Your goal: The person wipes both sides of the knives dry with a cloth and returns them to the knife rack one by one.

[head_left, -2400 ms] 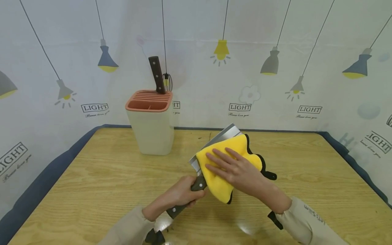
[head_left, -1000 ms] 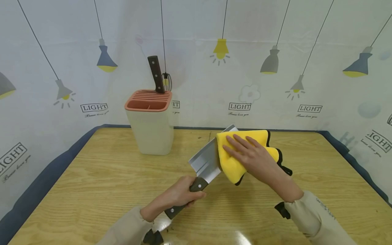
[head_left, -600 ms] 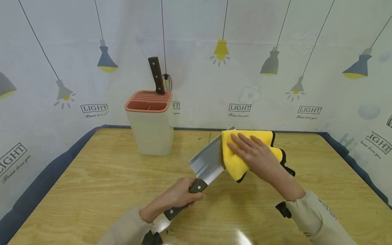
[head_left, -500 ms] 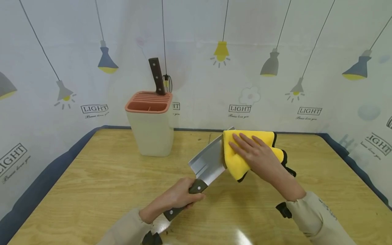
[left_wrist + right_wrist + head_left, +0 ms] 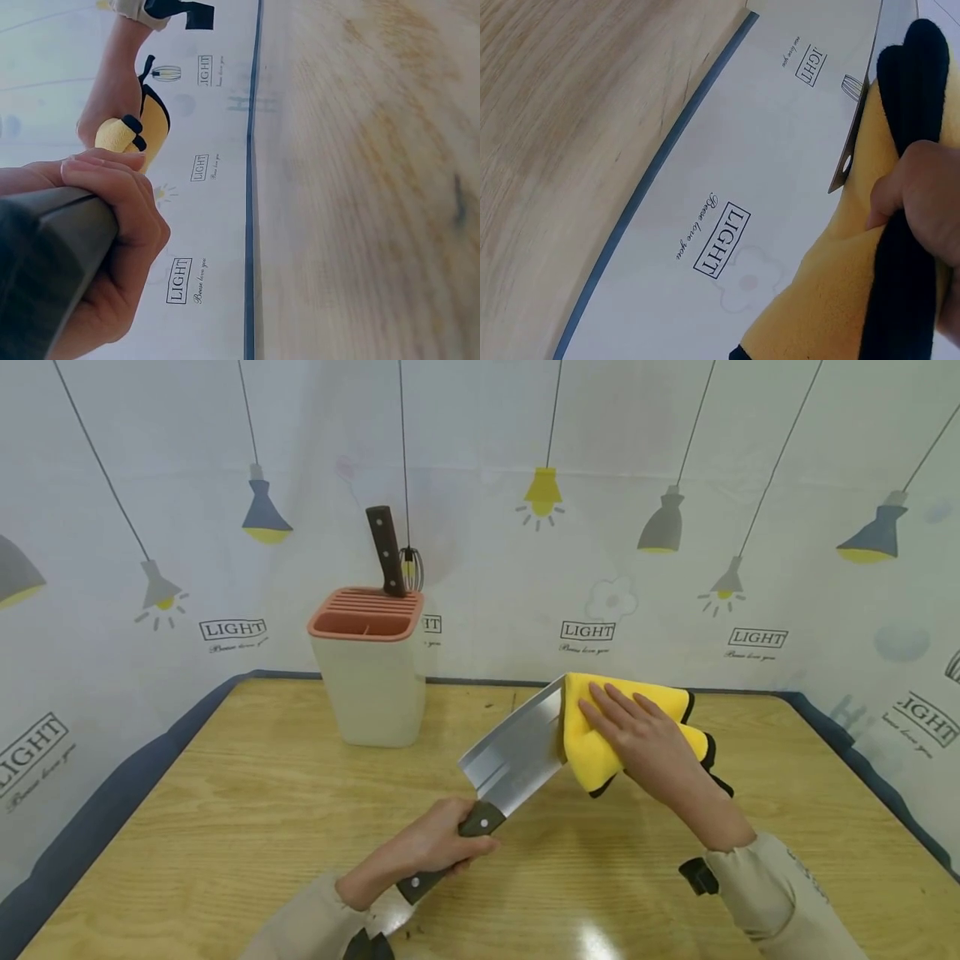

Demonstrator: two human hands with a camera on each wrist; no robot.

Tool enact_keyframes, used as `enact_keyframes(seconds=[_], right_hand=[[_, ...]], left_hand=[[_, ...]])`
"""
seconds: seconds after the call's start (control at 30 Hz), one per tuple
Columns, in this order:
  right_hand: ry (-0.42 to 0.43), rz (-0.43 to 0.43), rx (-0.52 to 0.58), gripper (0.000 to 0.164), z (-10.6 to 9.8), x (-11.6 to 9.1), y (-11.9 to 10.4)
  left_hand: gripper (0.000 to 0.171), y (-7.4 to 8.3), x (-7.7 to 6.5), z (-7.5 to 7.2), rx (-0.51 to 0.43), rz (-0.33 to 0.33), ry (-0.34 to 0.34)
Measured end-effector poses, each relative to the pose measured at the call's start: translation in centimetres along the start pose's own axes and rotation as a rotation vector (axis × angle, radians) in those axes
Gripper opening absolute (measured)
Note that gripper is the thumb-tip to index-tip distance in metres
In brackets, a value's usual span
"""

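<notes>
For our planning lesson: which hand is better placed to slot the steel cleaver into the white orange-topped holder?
Probably the left hand: it grips the cleaver, nearer the holder; the right hand holds yellow cloth.

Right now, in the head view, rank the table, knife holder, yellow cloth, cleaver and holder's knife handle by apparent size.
Table
Knife holder
Yellow cloth and cleaver: alike, both partly covered, so unranked
Knife handle
</notes>
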State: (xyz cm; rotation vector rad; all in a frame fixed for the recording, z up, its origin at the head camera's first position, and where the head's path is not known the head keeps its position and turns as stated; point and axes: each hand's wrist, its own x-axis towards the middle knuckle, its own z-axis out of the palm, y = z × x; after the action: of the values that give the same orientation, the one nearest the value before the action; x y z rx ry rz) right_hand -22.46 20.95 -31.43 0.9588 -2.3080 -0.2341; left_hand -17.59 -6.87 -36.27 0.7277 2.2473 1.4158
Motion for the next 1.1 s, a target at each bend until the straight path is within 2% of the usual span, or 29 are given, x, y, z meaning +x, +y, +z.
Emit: enact_keyframes(seconds=[0.2, 0.53, 0.77, 1.1], right_hand=[[0.016, 0.018, -0.024, 0.061, 0.0, 0.0, -0.1], [0.041, 0.000, -0.101, 0.053, -0.3, 0.2, -0.7], [0.026, -0.032, -0.118, 0.054, -0.3, 0.3, -1.5], [0.055, -0.094, -0.120, 0.057, -0.4, 0.7, -2.7]], left_hand=[[0.014, 0.0, 0.0, -0.1, -0.015, 0.008, -0.002], [0.013, 0.1, 0.1, 0.0, -0.042, 0.004, 0.001], [0.012, 0.2, 0.2, 0.0, -0.036, -0.001, 0.005], [0.013, 0.3, 0.4, 0.2, -0.023, 0.012, 0.024]])
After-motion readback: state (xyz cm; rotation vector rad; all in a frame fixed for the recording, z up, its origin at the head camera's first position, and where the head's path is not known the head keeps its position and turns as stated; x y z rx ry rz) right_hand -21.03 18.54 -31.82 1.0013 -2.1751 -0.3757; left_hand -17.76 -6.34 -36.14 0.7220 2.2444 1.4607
